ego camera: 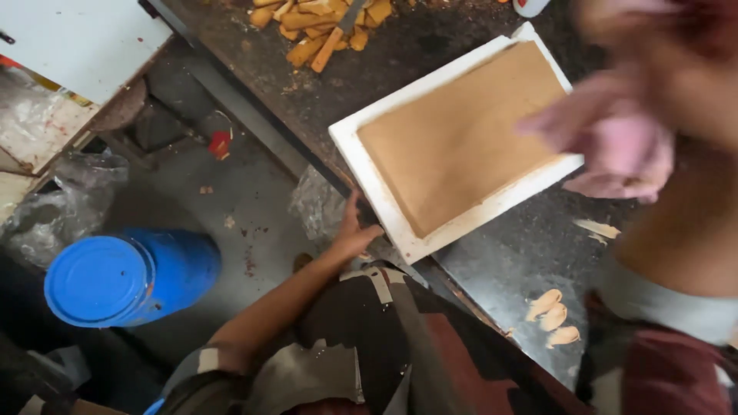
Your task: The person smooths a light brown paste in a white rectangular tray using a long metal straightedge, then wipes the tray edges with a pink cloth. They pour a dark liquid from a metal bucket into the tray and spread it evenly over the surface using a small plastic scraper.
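White-framed brown board flat on bench; left hand open, touching bench edge beside board; right hand blurred above it, grip unclear.

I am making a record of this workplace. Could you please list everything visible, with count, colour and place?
panel: one, brown with white frame, flat on the dark workbench
workbench: one, dark, stained, right of centre
wood pieces: a pile, orange-yellow, top of bench
smears: three, tan, lower bench
drum: one, blue, on floor, left
plastic bags: clear, left floor
board: one, white, top left
left hand: on the bench edge by the panel
right hand: blurred, above the panel's right side
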